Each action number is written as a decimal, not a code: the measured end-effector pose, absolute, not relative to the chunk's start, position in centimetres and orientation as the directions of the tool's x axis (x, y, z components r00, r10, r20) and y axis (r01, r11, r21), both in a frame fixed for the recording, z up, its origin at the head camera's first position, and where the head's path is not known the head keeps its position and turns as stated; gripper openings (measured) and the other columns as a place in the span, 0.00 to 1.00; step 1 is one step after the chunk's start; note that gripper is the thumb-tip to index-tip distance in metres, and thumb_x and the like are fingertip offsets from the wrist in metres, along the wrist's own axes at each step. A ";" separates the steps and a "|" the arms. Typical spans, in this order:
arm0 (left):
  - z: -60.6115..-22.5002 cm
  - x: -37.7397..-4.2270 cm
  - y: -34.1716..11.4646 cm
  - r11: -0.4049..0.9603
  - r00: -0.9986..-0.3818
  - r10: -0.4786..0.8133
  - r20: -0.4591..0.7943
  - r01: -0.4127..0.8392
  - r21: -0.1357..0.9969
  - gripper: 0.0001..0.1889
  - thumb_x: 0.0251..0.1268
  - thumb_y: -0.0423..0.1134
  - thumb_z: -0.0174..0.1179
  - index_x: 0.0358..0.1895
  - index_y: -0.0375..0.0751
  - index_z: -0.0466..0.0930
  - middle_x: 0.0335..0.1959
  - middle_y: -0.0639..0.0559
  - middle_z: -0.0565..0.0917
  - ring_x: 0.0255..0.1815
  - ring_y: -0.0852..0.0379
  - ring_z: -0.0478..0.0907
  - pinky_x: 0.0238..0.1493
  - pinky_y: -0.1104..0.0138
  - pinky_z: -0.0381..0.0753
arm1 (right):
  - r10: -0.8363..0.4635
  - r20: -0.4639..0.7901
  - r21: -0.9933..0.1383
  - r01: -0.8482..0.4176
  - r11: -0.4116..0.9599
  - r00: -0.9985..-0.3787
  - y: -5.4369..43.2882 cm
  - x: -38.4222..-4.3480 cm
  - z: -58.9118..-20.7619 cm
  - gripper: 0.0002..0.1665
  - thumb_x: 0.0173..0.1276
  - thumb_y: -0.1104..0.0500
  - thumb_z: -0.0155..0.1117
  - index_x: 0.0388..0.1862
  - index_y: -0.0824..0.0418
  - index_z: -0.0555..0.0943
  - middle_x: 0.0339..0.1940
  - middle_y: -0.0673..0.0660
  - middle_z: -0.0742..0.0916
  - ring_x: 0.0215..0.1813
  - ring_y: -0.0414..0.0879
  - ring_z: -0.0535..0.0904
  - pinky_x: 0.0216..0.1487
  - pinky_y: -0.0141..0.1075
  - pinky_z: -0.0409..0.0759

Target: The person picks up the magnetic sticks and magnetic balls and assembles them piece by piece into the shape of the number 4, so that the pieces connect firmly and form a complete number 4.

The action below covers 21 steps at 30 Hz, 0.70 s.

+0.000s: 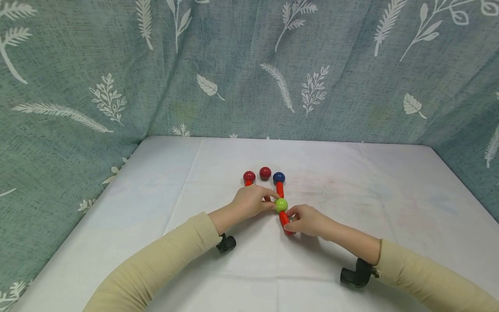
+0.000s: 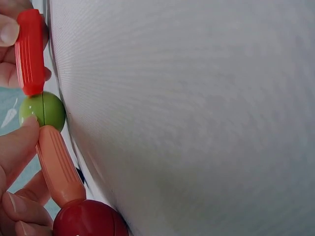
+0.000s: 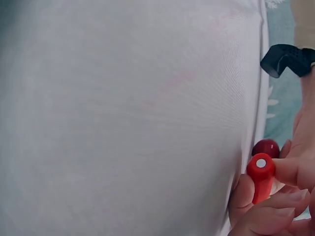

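My left hand (image 1: 253, 201) pinches a light green ball (image 1: 281, 205) between thumb and index finger. A red ribbed magnetic rod (image 1: 283, 220) meets the ball's near side, and the fingers of my right hand (image 1: 309, 221) pinch this rod. Another red rod (image 1: 280, 190) runs from the green ball to a dark blue ball (image 1: 279, 177). In the left wrist view, an orange-looking rod (image 2: 60, 167) joins the green ball to a dark red ball (image 2: 91, 220) beside my left fingers. The right wrist view shows the held rod's round end with a pale disc (image 3: 261, 163).
Beyond my left hand sits a dark red ball (image 1: 249, 177) with a red rod partly hidden by the hand. One more dark red ball (image 1: 265, 173) lies between it and the blue one. White cloth (image 1: 390, 195) covers the table; a patterned curtain (image 1: 241, 65) hangs behind.
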<state>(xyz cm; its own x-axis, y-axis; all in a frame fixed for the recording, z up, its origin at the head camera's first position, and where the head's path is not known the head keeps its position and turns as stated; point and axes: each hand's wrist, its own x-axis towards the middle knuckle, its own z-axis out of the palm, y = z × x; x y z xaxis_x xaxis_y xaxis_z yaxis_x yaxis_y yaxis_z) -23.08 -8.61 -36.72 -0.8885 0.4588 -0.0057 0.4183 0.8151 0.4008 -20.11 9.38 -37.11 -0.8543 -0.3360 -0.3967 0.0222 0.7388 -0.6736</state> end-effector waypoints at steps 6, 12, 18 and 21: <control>-36.7 -23.1 -8.6 0.816 -0.888 0.460 -0.008 0.420 0.397 0.14 0.53 0.44 0.66 0.45 0.52 0.84 0.25 0.58 0.80 0.23 0.63 0.71 0.22 0.74 0.67 | -0.312 -0.431 -0.675 0.073 0.734 -0.847 9.4 -20.4 -37.2 0.19 0.57 0.58 0.65 0.47 0.65 0.77 0.22 0.51 0.75 0.20 0.42 0.66 0.21 0.29 0.64; -36.6 -23.0 -8.6 0.819 -0.888 0.460 -0.016 0.417 0.395 0.15 0.53 0.45 0.66 0.45 0.52 0.84 0.25 0.58 0.80 0.23 0.63 0.71 0.22 0.74 0.68 | -0.319 -0.461 -0.687 0.106 0.719 -0.828 9.2 -20.4 -37.0 0.22 0.57 0.55 0.66 0.48 0.65 0.76 0.19 0.50 0.76 0.15 0.42 0.62 0.19 0.28 0.62; -36.6 -23.0 -8.6 0.820 -0.888 0.459 -0.018 0.415 0.394 0.15 0.52 0.45 0.66 0.45 0.52 0.84 0.24 0.58 0.80 0.23 0.63 0.71 0.22 0.74 0.68 | -0.324 -0.480 -0.705 0.138 0.696 -0.815 9.2 -20.5 -37.0 0.22 0.57 0.55 0.67 0.47 0.65 0.75 0.18 0.50 0.76 0.13 0.41 0.61 0.18 0.28 0.59; -36.6 -23.0 -8.6 0.820 -0.888 0.460 -0.015 0.419 0.391 0.15 0.52 0.45 0.66 0.45 0.52 0.84 0.25 0.58 0.80 0.23 0.63 0.71 0.22 0.74 0.68 | -0.326 -0.480 -0.710 0.143 0.689 -0.814 9.2 -20.5 -37.1 0.22 0.57 0.55 0.67 0.48 0.65 0.75 0.17 0.50 0.76 0.13 0.41 0.61 0.18 0.28 0.59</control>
<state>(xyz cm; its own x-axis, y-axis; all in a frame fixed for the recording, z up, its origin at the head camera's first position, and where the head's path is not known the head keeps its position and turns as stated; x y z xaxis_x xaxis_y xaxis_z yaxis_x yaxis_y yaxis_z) -22.97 -8.57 -36.60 -0.8876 0.4604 -0.0149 0.4187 0.8198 0.3907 -20.49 9.23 -37.09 -0.8144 -0.3257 -0.4802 0.1431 0.6893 -0.7102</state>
